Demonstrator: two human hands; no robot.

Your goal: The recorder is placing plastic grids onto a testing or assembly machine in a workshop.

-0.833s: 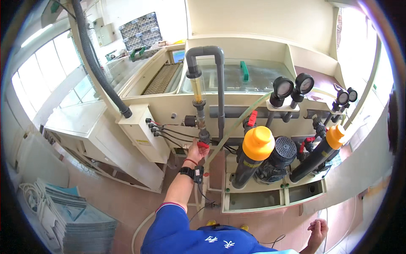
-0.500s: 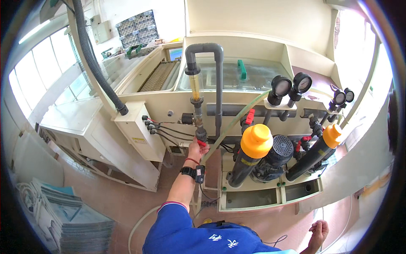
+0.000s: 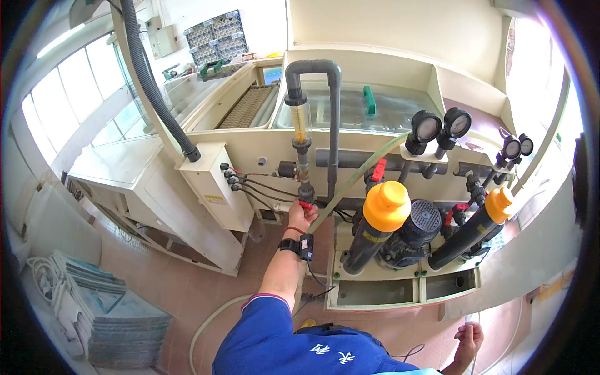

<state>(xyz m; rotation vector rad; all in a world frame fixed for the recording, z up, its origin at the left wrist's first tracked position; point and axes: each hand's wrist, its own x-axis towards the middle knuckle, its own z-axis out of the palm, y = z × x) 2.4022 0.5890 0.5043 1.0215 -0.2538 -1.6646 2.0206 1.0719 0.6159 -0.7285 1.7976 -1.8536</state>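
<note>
My left hand point(image 3: 302, 215) reaches forward, its fingers closed around the red valve handle point(image 3: 305, 205) at the foot of a grey vertical pipe. Above the handle, a clear flow-meter tube point(image 3: 301, 122) with yellow inside rises to a dark grey bent pipe point(image 3: 335, 125). A pale green hose point(image 3: 362, 169) slants past just right of the hand. At the lower right hangs my right hand point(image 3: 467, 342), away from the machine, its fingers curled with nothing visible in them. A black watch-like band and a small black device circle the left wrist.
Two black cylinders with orange caps point(image 3: 386, 206) stand to the right, beside a motor point(image 3: 425, 222) and pressure gauges point(image 3: 427, 129). A cream control box point(image 3: 219, 187) with black cables is at the left. Stacked sheets point(image 3: 128, 331) and a hose point(image 3: 203, 331) lie on the floor.
The whole view has shifted, so the machine sits slightly farther right. My left hand stays at the red handle, which now shows less to the hand's right. The right hand remains curled.
</note>
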